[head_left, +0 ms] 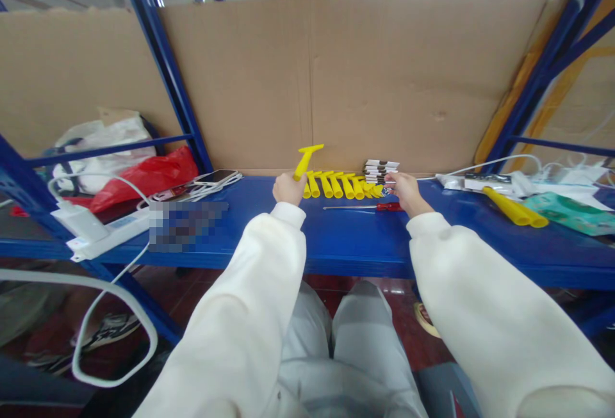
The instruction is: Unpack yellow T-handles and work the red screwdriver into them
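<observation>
My left hand (287, 189) is closed around a yellow T-shaped plastic handle (303, 163), perhaps of a scraper, held upright with its crossbar on top. To its right, several similar yellow handles (336, 185) lie in a row on the blue shelf, with smaller yellow pieces (372, 190) at the row's end. My right hand (407, 192) has its fingers pinched together beside a stack of small white and dark packs (381, 169). What sits between those fingertips is too small to make out. Just below lies a screwdriver (388, 207) with a red handle, its shaft pointing left.
A cardboard panel (384, 79) backs the blue shelf (355, 245). On the left are a power strip (113, 232), a phone (218, 177), cables and a red bag (148, 178). Two yellow tubes (516, 207) and a green packet (569, 212) lie right. Blue posts flank both sides.
</observation>
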Tool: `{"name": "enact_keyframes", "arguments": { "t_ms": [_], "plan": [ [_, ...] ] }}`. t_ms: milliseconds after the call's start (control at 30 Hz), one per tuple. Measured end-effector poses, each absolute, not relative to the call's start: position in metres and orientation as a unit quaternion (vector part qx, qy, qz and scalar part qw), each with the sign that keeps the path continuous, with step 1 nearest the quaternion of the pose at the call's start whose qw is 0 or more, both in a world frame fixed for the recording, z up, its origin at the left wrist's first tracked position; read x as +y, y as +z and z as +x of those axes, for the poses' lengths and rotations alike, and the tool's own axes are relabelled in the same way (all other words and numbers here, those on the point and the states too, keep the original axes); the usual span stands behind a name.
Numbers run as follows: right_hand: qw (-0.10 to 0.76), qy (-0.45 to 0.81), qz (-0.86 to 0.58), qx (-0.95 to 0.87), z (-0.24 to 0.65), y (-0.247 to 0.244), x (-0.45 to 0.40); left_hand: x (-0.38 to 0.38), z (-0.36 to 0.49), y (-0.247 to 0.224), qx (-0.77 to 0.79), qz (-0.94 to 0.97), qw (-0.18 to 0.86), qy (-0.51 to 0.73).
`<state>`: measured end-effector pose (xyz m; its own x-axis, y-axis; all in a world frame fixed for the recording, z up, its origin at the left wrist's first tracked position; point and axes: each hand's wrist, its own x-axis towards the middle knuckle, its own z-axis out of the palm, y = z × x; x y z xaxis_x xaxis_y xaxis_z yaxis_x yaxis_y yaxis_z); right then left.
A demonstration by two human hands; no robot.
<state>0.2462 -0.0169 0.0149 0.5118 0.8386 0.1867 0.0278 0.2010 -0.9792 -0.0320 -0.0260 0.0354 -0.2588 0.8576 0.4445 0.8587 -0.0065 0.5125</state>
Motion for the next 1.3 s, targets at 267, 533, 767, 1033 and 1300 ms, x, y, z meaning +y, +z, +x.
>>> {"name": "enact_keyframes", "arguments": {
  "t_ms": [267, 533, 767, 1033, 1300],
  "plan": [
    [0.667, 0.303, -0.553, -0.397, 0.249, 0.012, -0.015, -0.008, -0.045, 0.024, -0.764, -0.563, -0.008, -0.316],
    [0.644, 0.299, -0.569, -0.415, 0.247, 0.013, -0.015, -0.004, -0.041, 0.014, -0.741, -0.622, 0.014, -0.251],
    [0.638, 0.301, -0.572, -0.418, 0.245, 0.013, -0.017, -0.003, -0.038, 0.011, -0.722, -0.66, 0.023, -0.208],
    [0.635, 0.298, -0.572, -0.426, 0.244, 0.014, -0.017, 0.006, -0.034, 0.003, -0.675, -0.706, 0.007, -0.215],
    [0.638, 0.305, -0.573, -0.414, 0.239, 0.018, -0.023, 0.011, -0.035, -0.004, -0.656, -0.731, -0.023, -0.187]
  ]
}}
